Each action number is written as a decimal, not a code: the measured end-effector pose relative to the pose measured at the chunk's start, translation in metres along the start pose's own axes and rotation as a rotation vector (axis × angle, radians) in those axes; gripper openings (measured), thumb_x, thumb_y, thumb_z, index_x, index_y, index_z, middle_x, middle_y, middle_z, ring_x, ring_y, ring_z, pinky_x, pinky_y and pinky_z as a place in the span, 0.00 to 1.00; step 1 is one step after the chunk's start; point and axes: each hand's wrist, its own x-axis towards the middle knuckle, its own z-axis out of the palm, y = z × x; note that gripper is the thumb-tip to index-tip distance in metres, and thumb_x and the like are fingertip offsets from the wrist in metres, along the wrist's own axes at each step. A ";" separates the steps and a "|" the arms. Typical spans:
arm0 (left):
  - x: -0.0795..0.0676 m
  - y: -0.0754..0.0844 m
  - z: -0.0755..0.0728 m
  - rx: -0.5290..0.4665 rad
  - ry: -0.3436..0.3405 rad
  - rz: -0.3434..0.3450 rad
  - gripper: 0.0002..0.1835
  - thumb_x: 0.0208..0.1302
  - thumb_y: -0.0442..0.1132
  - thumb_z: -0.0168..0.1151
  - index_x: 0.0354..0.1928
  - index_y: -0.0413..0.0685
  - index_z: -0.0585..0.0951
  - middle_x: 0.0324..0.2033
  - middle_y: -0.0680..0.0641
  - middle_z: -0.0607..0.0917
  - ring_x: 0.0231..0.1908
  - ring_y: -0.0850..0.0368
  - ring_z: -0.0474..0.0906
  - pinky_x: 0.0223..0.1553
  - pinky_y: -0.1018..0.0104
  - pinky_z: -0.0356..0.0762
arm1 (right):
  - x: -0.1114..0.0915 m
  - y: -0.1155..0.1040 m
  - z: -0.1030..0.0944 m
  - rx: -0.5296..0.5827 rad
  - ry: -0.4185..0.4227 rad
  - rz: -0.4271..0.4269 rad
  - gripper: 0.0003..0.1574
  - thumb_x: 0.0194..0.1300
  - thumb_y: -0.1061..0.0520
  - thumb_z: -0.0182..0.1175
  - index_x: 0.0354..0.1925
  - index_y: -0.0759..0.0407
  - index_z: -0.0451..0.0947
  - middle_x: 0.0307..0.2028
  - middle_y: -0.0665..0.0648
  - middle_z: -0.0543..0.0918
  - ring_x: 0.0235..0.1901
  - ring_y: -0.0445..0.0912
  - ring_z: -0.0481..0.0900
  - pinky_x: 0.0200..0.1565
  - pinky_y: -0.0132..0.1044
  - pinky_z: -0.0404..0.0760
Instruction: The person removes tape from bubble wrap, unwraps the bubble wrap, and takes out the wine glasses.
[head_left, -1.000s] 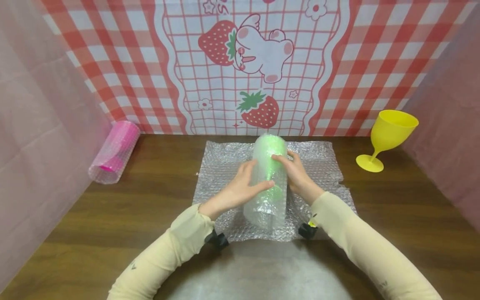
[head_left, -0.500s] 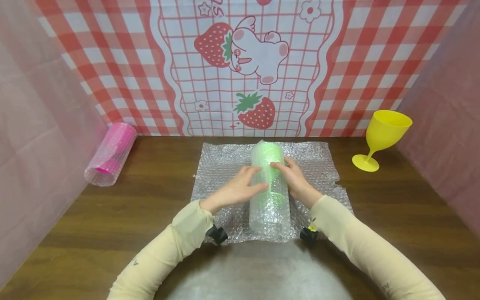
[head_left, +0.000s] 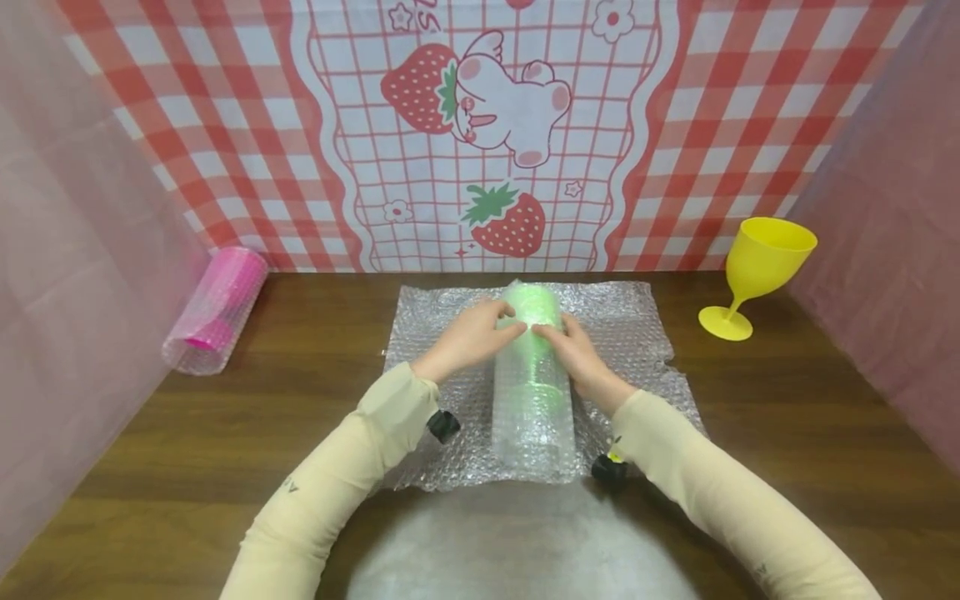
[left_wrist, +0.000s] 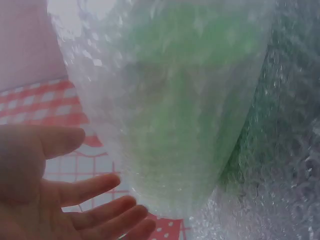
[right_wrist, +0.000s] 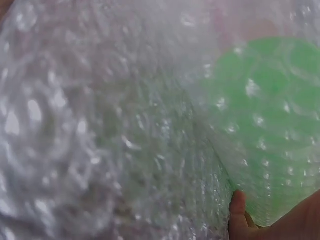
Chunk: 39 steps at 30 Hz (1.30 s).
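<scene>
A green goblet (head_left: 536,312), rolled up in bubble wrap (head_left: 528,442), lies lengthwise on a flat bubble wrap sheet (head_left: 427,333) at the table's middle. In the head view its bowl end points away from me. My right hand (head_left: 581,358) holds the roll near that end, thumb on top and fingers down the right side. My left hand (head_left: 468,337) is at the left of the roll, its thumb near the right thumb. Its fingers are spread and fairly straight in the left wrist view. Through the wrap, the right wrist view shows the goblet's round green foot (right_wrist: 270,75).
A pink goblet rolled in bubble wrap (head_left: 217,312) lies at the left by the wall. At the right stands a yellow goblet (head_left: 765,258), upright and unwrapped. A checked strawberry cloth (head_left: 510,133) hangs behind the wooden table (head_left: 300,358).
The wrapped green goblet has turned slightly and settled nearly straight on the sheet. My left hand has moved away from me along it, while my right hand stays at its right side.
</scene>
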 end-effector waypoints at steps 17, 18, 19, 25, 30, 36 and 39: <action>0.031 -0.008 0.006 0.033 0.111 -0.082 0.27 0.62 0.50 0.54 0.58 0.42 0.68 0.56 0.40 0.69 0.50 0.47 0.72 0.52 0.54 0.72 | 0.001 -0.003 0.015 -0.051 0.013 -0.063 0.43 0.62 0.45 0.51 0.68 0.56 0.45 0.59 0.61 0.65 0.53 0.55 0.69 0.53 0.47 0.72; 0.032 -0.008 0.006 0.040 0.113 -0.080 0.26 0.62 0.49 0.54 0.58 0.42 0.68 0.55 0.40 0.70 0.51 0.46 0.72 0.52 0.54 0.72 | 0.001 -0.003 0.015 -0.050 0.018 -0.065 0.43 0.62 0.46 0.51 0.68 0.57 0.45 0.59 0.62 0.65 0.53 0.55 0.69 0.53 0.47 0.72; 0.033 -0.008 0.006 0.051 0.115 -0.075 0.25 0.61 0.48 0.55 0.57 0.42 0.69 0.55 0.40 0.71 0.51 0.46 0.72 0.53 0.55 0.72 | 0.000 -0.003 0.015 -0.056 0.021 -0.066 0.43 0.63 0.46 0.51 0.68 0.57 0.45 0.59 0.62 0.65 0.54 0.55 0.69 0.53 0.48 0.72; 0.037 -0.009 0.007 0.130 0.142 -0.012 0.20 0.62 0.42 0.55 0.53 0.40 0.74 0.46 0.42 0.80 0.38 0.50 0.78 0.41 0.61 0.77 | 0.000 -0.001 0.013 -0.098 0.048 -0.052 0.47 0.63 0.45 0.51 0.70 0.58 0.40 0.65 0.63 0.57 0.59 0.56 0.63 0.59 0.50 0.66; 0.037 -0.009 0.009 0.171 0.168 0.032 0.16 0.63 0.37 0.51 0.51 0.38 0.76 0.40 0.43 0.83 0.18 0.60 0.70 0.20 0.72 0.72 | 0.000 0.000 0.012 -0.110 0.057 -0.046 0.48 0.62 0.44 0.51 0.70 0.58 0.39 0.67 0.63 0.55 0.61 0.56 0.62 0.61 0.49 0.64; 0.036 -0.011 0.012 0.196 0.190 0.070 0.14 0.63 0.34 0.49 0.48 0.37 0.77 0.32 0.43 0.84 0.13 0.62 0.68 0.15 0.75 0.68 | -0.001 0.001 0.013 -0.117 0.066 -0.050 0.49 0.62 0.44 0.51 0.70 0.59 0.38 0.68 0.63 0.51 0.64 0.57 0.57 0.63 0.49 0.60; 0.036 -0.012 0.013 0.318 0.217 0.128 0.12 0.64 0.32 0.48 0.42 0.36 0.79 0.28 0.44 0.83 0.15 0.61 0.71 0.17 0.75 0.70 | -0.001 0.001 0.013 -0.115 0.071 -0.055 0.49 0.62 0.44 0.51 0.70 0.60 0.38 0.69 0.63 0.50 0.65 0.57 0.56 0.64 0.49 0.59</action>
